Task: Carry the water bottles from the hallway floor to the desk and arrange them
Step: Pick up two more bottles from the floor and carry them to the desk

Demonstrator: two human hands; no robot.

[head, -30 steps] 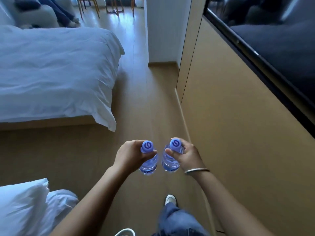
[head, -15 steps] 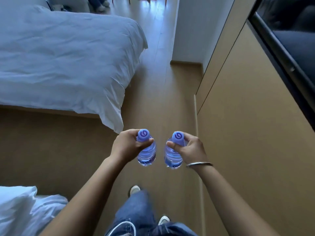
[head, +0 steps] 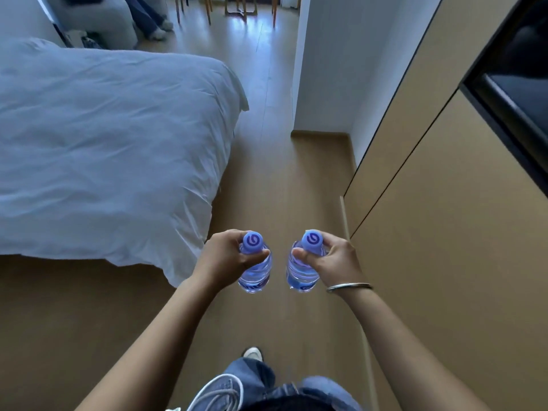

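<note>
A white-duveted bed point(head: 112, 149) fills nine to eleven o'clock, above wood flooring point(head: 275, 179); tan wall panelling point(head: 450, 232) runs along three o'clock. Near centre, the left hand point(head: 225, 258) wraps its fingers around the neck of one water bottle point(head: 255, 272). The right hand point(head: 332, 262) (silver bangle point(head: 350, 287) at the wrist) clasps a second bottle point(head: 301, 272) likewise. Both hang upright, just apart, purple caps point(head: 252, 241) upward.

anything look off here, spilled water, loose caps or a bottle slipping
Nothing stands out. The left hand and right hand each grip a capped water bottle by the neck, left bottle and right bottle hanging upright and apart. The floor below shows no spill.
</note>
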